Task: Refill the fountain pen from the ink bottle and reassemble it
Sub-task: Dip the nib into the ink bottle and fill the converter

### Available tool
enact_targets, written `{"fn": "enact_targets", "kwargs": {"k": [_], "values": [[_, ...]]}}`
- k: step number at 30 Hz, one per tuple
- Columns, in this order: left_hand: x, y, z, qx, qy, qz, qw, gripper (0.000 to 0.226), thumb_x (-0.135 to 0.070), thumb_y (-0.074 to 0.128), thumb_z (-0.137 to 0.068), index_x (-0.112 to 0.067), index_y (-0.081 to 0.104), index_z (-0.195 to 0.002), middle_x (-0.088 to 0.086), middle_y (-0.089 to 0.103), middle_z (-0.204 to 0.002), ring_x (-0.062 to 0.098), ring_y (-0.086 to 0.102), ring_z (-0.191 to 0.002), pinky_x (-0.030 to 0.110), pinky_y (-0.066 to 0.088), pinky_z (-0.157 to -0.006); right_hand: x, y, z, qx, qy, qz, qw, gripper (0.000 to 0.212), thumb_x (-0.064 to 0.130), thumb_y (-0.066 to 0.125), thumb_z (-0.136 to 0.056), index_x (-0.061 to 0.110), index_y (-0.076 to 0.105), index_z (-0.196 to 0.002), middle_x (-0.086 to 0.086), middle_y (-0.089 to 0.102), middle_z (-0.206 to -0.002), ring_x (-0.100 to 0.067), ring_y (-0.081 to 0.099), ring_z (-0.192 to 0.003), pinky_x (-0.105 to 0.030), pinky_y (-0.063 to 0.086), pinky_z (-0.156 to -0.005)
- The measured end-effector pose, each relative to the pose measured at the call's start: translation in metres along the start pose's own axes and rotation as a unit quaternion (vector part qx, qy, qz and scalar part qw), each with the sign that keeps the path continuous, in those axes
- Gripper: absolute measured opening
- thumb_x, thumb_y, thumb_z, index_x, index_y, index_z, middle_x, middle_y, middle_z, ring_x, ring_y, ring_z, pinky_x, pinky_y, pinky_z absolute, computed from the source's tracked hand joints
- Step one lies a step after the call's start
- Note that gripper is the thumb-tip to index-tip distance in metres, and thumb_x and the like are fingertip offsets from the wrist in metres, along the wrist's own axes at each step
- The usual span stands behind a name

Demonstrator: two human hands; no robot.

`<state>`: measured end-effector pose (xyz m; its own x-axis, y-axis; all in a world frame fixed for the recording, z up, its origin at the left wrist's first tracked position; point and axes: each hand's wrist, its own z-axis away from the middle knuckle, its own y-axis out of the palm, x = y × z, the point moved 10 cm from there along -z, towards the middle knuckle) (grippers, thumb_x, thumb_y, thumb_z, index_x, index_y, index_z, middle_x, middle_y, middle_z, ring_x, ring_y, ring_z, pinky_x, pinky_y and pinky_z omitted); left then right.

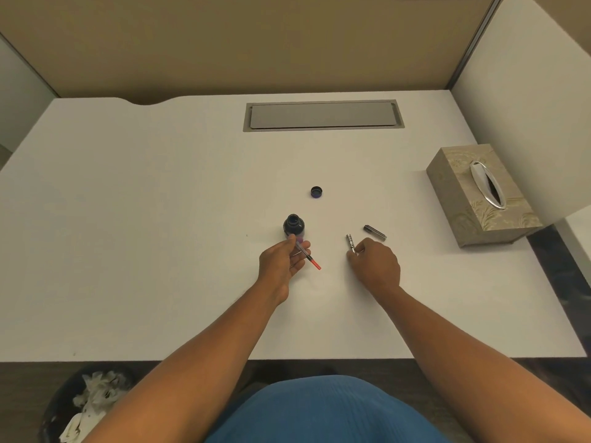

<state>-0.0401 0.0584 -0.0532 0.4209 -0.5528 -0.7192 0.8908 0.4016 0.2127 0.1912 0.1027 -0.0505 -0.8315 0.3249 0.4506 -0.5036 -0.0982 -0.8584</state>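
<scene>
A white desk (160, 219) occupies the middle of the view, enclosed by tan partition panels (256, 43) at the rear and pale panels at both sides. A grey rectangular cable hatch (323, 115) is recessed near the rear edge. A patterned tissue box (479, 199) stands at the right side. Below the near edge, dark flooring (569, 270) is visible, with a waste bin (86, 407) containing crumpled paper at lower left. Lighting is even and warm.

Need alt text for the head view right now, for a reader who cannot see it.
Left hand holds a red-tipped converter beside the open ink bottle; right hand grips a silver pen section. Bottle cap and dark barrel lie on the white desk.
</scene>
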Motion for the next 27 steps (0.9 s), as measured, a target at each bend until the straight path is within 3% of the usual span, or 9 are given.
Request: {"fn": "enact_targets", "kwargs": {"k": [8, 11, 15, 21, 24, 27], "values": [[-0.004, 0.000, 0.002, 0.003, 0.005, -0.001, 1.000, 0.022, -0.026, 0.056, -0.101, -0.011, 0.072, -0.104, 0.006, 0.076, -0.101, 0.020, 0.071, -0.095, 0.030, 0.054, -0.084, -0.005, 0.000, 0.001, 0.005, 0.024, -0.037, 0.999, 0.024, 0.038, 0.060, -0.087, 0.020, 0.067, -0.100, 0.003, 0.065, -0.087, -0.021, 0.057, -0.083, -0.029, 0.045, -0.068], [-0.003, -0.003, 0.004, 0.002, 0.001, -0.002, 1.000, 0.023, -0.027, 0.058, -0.099, -0.010, 0.072, -0.107, 0.007, 0.077, -0.104, 0.020, 0.071, -0.096, 0.031, 0.053, -0.085, -0.005, -0.003, 0.002, -0.002, 0.021, -0.042, 0.999, 0.028, 0.041, 0.060, -0.087, 0.020, 0.067, -0.104, 0.001, 0.069, -0.094, -0.022, 0.059, -0.086, -0.029, 0.043, -0.069], [-0.003, -0.003, 0.005, 0.001, -0.003, -0.006, 1.000, 0.024, -0.028, 0.059, -0.099, -0.010, 0.072, -0.108, 0.007, 0.077, -0.105, 0.018, 0.071, -0.095, 0.028, 0.054, -0.081, 0.009, -0.011, 0.008, -0.018, -0.033, -0.088, 0.995, 0.022, 0.036, 0.058, -0.090, 0.019, 0.067, -0.101, 0.004, 0.069, -0.091, -0.019, 0.062, -0.086, -0.029, 0.040, -0.069], [-0.004, 0.010, 0.009, 0.010, 0.000, -0.004, 1.000, 0.021, -0.029, 0.058, -0.100, -0.014, 0.072, -0.099, 0.003, 0.077, -0.098, 0.014, 0.071, -0.090, 0.030, 0.052, -0.084, 0.042, -0.018, 0.023, 0.023, -0.132, -0.146, 0.980, 0.016, 0.035, 0.061, -0.090, 0.022, 0.070, -0.089, 0.010, 0.071, -0.087, -0.010, 0.062, -0.080, -0.027, 0.047, -0.070], [-0.004, 0.015, 0.011, 0.012, 0.003, -0.002, 1.000, 0.020, -0.028, 0.058, -0.099, -0.014, 0.072, -0.097, 0.003, 0.078, -0.097, 0.015, 0.071, -0.090, 0.031, 0.053, -0.088, 0.023, -0.029, 0.013, -0.037, -0.088, -0.103, 0.990, 0.019, 0.035, 0.059, -0.091, 0.019, 0.070, -0.094, 0.006, 0.069, -0.089, -0.016, 0.064, -0.085, -0.027, 0.040, -0.068], [-0.003, 0.015, 0.012, 0.009, 0.006, 0.001, 1.000, 0.020, -0.028, 0.059, -0.099, -0.014, 0.072, -0.097, 0.004, 0.078, -0.097, 0.016, 0.071, -0.091, 0.031, 0.053, -0.087, -0.006, -0.027, 0.002, -0.023, -0.022, -0.071, 0.997, 0.027, 0.037, 0.062, -0.090, 0.018, 0.066, -0.108, -0.002, 0.066, -0.103, -0.019, 0.060, -0.087, -0.028, 0.037, -0.071]]}}
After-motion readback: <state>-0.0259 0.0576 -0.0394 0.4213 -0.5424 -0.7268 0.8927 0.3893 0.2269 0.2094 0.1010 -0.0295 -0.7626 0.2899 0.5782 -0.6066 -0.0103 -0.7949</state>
